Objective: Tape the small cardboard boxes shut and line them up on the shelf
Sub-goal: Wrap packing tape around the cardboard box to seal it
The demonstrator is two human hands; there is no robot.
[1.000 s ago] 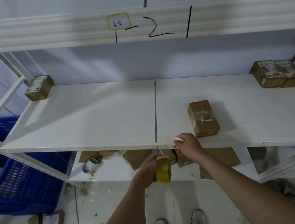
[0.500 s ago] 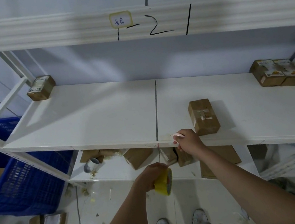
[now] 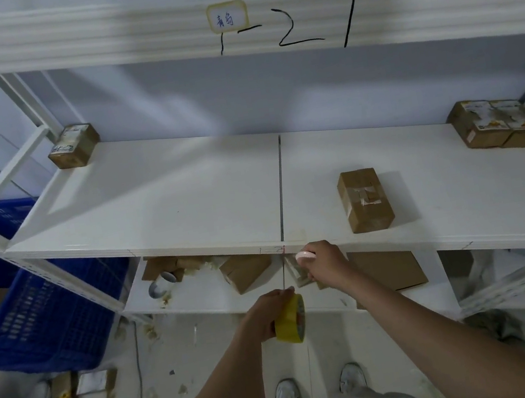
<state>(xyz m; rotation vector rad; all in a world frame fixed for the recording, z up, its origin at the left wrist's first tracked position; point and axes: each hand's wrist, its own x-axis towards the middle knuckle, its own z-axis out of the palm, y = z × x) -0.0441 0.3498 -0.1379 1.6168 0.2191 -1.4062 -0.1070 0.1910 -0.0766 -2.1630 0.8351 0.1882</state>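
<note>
Gripping a yellow tape roll [image 3: 290,320], the left hand [image 3: 266,312] hung below the front edge of the white shelf [image 3: 184,194]. A thin strip of tape [image 3: 283,270] ran straight up from the roll to that edge. The right hand [image 3: 326,264] was curled at the shelf edge, at about one o'clock from the roll, pinching a small pink thing [image 3: 304,255]. A small cardboard box [image 3: 364,199] lay flat on the shelf at one o'clock from the right hand, near it but apart. Another box [image 3: 74,146] sat in the far corner at ten o'clock. Two boxes [image 3: 493,122] sat touching in the corner at two o'clock. A blue crate [image 3: 30,314] stood at nine o'clock.
</note>
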